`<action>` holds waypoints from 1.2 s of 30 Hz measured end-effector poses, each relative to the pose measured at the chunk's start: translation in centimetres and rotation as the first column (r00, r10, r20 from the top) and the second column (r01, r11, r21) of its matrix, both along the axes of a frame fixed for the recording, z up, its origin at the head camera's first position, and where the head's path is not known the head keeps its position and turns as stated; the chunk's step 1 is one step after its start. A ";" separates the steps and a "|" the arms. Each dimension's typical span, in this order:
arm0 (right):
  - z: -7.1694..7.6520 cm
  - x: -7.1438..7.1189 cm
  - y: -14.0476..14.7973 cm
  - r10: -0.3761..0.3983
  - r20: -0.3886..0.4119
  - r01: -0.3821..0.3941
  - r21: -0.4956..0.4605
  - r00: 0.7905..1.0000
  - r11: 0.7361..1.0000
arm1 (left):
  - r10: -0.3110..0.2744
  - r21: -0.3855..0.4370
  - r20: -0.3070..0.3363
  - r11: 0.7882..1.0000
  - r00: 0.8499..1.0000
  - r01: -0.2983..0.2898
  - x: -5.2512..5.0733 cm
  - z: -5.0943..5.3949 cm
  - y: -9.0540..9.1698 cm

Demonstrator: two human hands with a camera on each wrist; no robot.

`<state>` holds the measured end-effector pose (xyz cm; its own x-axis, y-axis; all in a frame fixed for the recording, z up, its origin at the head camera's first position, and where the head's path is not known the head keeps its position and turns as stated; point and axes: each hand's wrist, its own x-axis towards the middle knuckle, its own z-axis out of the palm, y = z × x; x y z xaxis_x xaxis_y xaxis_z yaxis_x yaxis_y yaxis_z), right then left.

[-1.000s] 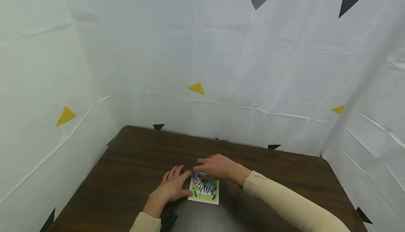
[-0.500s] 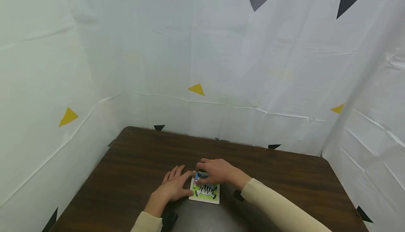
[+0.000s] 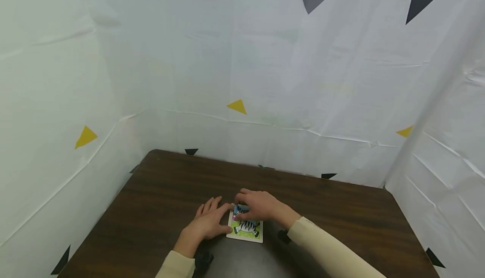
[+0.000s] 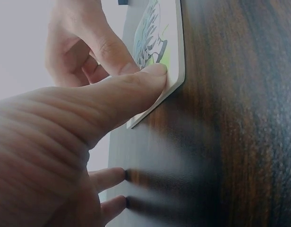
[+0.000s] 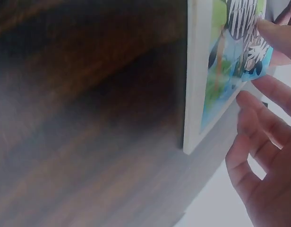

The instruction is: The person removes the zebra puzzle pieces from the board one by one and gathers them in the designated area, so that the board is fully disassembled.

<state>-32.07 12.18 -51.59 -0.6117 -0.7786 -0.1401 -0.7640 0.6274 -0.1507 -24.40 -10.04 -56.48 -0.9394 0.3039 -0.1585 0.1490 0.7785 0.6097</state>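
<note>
A small wooden zebra jigsaw puzzle (image 3: pixel 246 239) lies flat on the table, in a tray with a pale border. My left hand (image 3: pixel 204 226) is spread along its left side. In the left wrist view the left thumb (image 4: pixel 141 84) presses on the puzzle's near corner, while other fingertips touch the tabletop. My right hand (image 3: pixel 259 205) reaches over the puzzle's far part. Between its thumb and forefinger it pinches a puzzle piece (image 5: pixel 257 59) with the zebra's head, which looks tilted up from the tray in the right wrist view. The right fingers hide part of the picture.
The dark wood-grain table (image 3: pixel 170 177) has rounded far corners. White sheeting (image 3: pixel 265 59) with black, grey and yellow triangles hangs around its back and sides. Dark wrist devices (image 3: pixel 203 260) sit under both forearms.
My right hand has come slightly nearer and its thumb has moved left onto the zebra-head piece, which it now pinches. The left hand has hardly moved.
</note>
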 end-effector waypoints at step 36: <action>-0.3 1.3 1.9 -0.157 0.225 0.217 -0.274 0.962 0.937 | 0.033 -0.007 0.001 0.999 0.999 -0.033 0.7 1.2 0.6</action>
<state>-30.81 14.11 -51.93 -0.7338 -0.6771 -0.0553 -0.5731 0.6608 -0.4847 -23.72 -9.40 -55.26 -0.9487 0.2718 -0.1615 0.1228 0.7875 0.6040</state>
